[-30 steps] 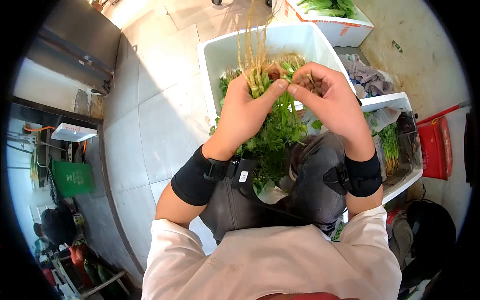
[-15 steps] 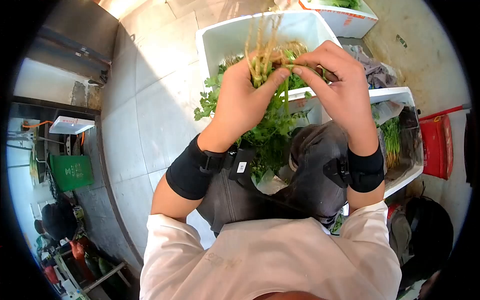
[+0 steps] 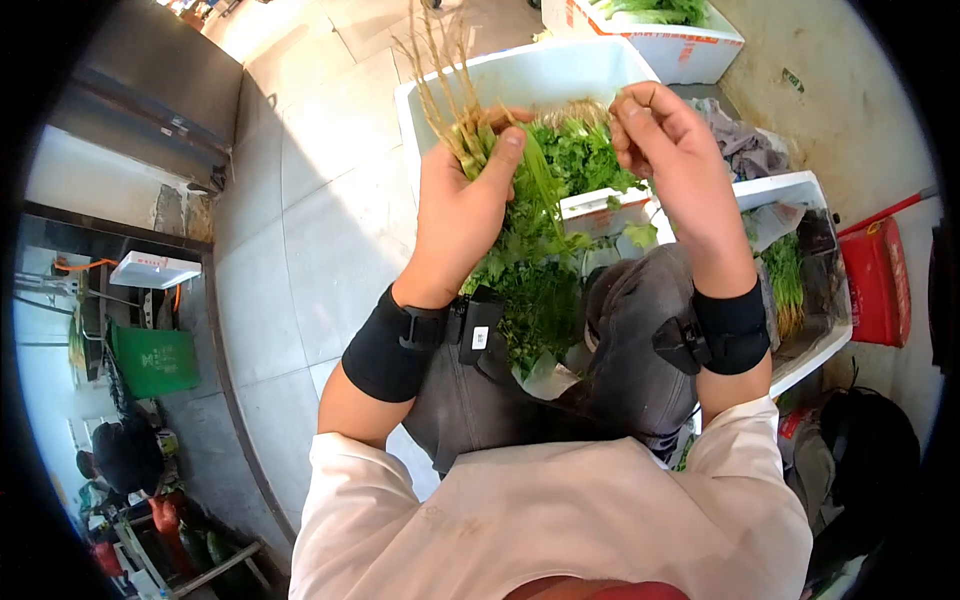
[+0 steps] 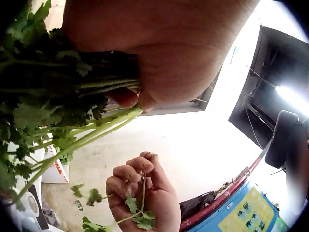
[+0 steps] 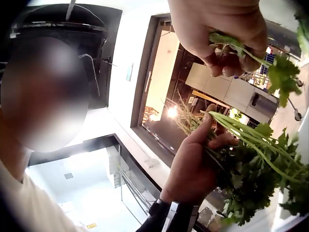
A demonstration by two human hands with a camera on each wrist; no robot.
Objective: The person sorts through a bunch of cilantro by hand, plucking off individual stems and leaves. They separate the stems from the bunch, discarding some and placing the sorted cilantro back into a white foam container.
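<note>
In the head view the left hand (image 3: 460,205) grips a bunch of leafy green herbs (image 3: 530,290) near its pale roots (image 3: 440,95), which point up and away. Leaves hang below that hand, over the lap. To the right, apart from the bunch, the right hand (image 3: 670,160) has its fingers curled. The left wrist view shows a thin leafy sprig (image 4: 143,220) pinched in the right hand (image 4: 145,193). In the right wrist view the same sprig's leaves (image 5: 284,77) stick out beyond the right hand's fingers.
A white foam box (image 3: 425,105) with more herbs (image 3: 580,155) stands beyond the hands. Another foam box (image 3: 835,300) with greens is at the right, a third (image 3: 690,60) at the top. A red dustpan-like object (image 3: 880,285) leans by the wall.
The hands have come apart: the left hand moved left with the bunch, its roots now tilting left. The right hand drew away from the bunch, with a sprig between its fingers.
</note>
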